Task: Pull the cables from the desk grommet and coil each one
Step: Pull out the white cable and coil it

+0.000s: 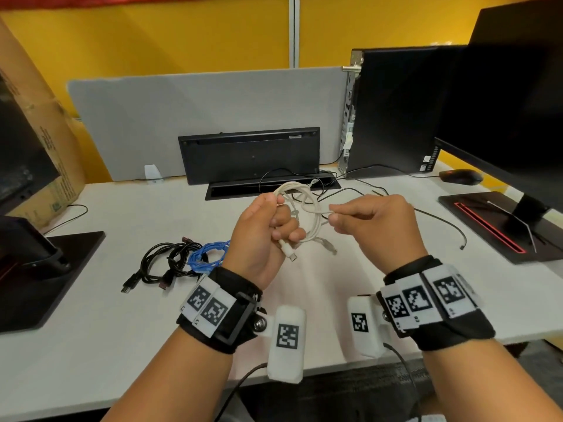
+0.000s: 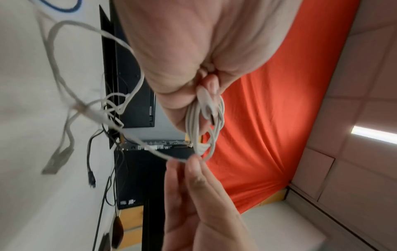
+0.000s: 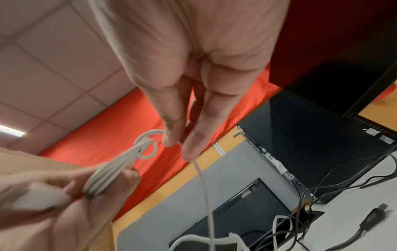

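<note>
My left hand (image 1: pixel 271 229) grips a bundle of loops of a white cable (image 1: pixel 307 208) above the middle of the desk, with a white plug (image 1: pixel 288 251) sticking out below the fist. My right hand (image 1: pixel 350 214) pinches a free strand of the same white cable (image 3: pixel 204 186) between thumb and fingers, just right of the loops. In the left wrist view the loops (image 2: pixel 206 122) pass under my curled fingers. A second plug end (image 1: pixel 330 246) dangles below. The slot-shaped desk grommet (image 1: pixel 271 187) lies behind the hands, with black cables (image 1: pixel 365 190) coming out of it.
Coiled black cables (image 1: pixel 166 263) and a coiled blue cable (image 1: pixel 207 254) lie on the desk at left. A loose black cable (image 1: pixel 447 226) trails right. A keyboard (image 1: pixel 249 153) leans on the grey divider; a PC case (image 1: pixel 393 111), mouse (image 1: pixel 461 176) and monitors flank the area.
</note>
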Available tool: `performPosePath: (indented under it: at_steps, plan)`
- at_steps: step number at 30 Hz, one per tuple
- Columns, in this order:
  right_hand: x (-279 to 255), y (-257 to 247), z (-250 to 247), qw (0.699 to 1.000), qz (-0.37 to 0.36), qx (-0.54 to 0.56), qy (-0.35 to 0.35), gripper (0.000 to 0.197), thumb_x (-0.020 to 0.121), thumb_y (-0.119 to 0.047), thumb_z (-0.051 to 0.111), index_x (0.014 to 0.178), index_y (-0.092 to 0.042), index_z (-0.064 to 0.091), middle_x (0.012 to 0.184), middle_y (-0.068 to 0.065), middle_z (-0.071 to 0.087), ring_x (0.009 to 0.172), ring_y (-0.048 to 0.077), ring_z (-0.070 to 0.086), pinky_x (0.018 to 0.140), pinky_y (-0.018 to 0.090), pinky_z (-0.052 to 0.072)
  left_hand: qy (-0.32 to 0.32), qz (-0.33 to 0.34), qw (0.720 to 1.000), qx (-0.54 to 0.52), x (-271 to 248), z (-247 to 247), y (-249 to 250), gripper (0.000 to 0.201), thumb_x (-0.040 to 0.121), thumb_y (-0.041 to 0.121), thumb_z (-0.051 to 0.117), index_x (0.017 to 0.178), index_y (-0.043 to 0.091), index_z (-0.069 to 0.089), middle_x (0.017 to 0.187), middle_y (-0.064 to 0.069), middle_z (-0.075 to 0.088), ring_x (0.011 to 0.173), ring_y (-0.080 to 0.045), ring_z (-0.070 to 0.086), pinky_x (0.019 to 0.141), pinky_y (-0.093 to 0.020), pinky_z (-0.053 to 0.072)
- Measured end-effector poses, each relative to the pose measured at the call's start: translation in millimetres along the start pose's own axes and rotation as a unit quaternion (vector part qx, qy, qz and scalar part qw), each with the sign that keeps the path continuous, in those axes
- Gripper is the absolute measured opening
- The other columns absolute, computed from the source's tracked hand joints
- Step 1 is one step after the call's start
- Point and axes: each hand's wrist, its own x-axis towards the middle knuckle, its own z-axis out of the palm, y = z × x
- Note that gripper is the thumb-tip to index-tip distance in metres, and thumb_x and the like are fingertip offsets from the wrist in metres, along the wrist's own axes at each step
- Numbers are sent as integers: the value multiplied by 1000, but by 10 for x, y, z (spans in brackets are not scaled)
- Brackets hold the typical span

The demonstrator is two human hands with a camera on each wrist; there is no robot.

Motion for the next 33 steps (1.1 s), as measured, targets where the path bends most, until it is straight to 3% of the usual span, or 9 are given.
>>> performPosePath:
  at_steps: [5, 12, 15, 19, 24, 28, 30, 32, 33]
  plan:
    - [-18, -25, 106, 997, 13, 80, -17, 13, 76, -2, 78, 87, -10, 79, 76, 6, 76, 74, 22, 74, 76, 40, 61, 5, 9, 999, -39, -5, 62, -60, 26, 105, 14, 32, 84, 11, 47, 56, 3, 26, 44, -7, 24, 48, -23, 36]
    - [-79, -77, 86, 970, 42, 206, -120, 20, 87, 6, 58, 99, 4, 74, 90, 20, 75, 90, 34, 72, 87, 44, 57, 14, 30, 999, -37, 24, 52, -114, 23, 104, 10, 32, 86, 11, 45, 55, 2, 28, 43, -8, 25, 48, -25, 39]
    - [-82, -89, 65, 972, 16, 189, -137, 17, 84, -1, 68, 100, -2, 75, 87, 16, 76, 89, 31, 73, 87, 40, 57, 17, 37, 999, -9, 29, 42, -125, 23, 105, 14, 32, 87, 12, 45, 55, 3, 29, 46, -10, 24, 52, -27, 36]
    - [-53, -35, 116, 973, 46, 212, -84, 18, 77, -2, 76, 95, 1, 72, 82, 20, 74, 81, 35, 73, 82, 43, 58, 9, 36, 999, 0, 18, 51, -132, 25, 106, 20, 32, 87, 11, 46, 58, 2, 28, 49, -10, 27, 54, -27, 42]
    - [-35, -46, 63, 929, 105, 338, -113, 22, 82, 7, 62, 100, -4, 65, 76, 14, 73, 67, 22, 67, 62, 24, 51, -14, 14, 997, 75, 35, -38, -94, 23, 106, 19, 33, 89, 11, 48, 60, 0, 38, 53, -13, 48, 56, -27, 51]
    - [-36, -83, 68, 878, 151, 424, -161, 27, 95, 5, 40, 117, 3, 55, 64, 4, 65, 57, 15, 62, 64, 26, 38, -29, 11, 992, 125, 49, -79, -110, 21, 104, 14, 36, 90, 9, 50, 65, -2, 48, 62, -16, 56, 82, -41, 52]
    - [-47, -106, 61, 871, 171, 425, -178, 28, 96, 0, 39, 101, -4, 66, 60, 2, 59, 60, 16, 55, 63, 27, 33, -30, 10, 988, 149, 58, -92, -109, 21, 104, 13, 37, 89, 8, 51, 66, -3, 48, 64, -16, 58, 87, -42, 51]
    - [-60, -134, 64, 895, 162, 378, -175, 29, 95, -2, 46, 81, -12, 69, 65, 4, 60, 68, 22, 53, 65, 30, 37, -27, 10, 979, 200, 63, -110, -104, 21, 104, 11, 38, 90, 8, 53, 69, -4, 50, 67, -16, 61, 88, -41, 51]
    - [-53, -130, 70, 916, 148, 333, -169, 24, 94, 0, 48, 86, -10, 68, 74, 8, 65, 75, 26, 56, 70, 34, 40, -23, 12, 970, 240, 66, -121, -94, 22, 104, 9, 38, 90, 7, 55, 70, -4, 53, 71, -16, 63, 90, -42, 51]
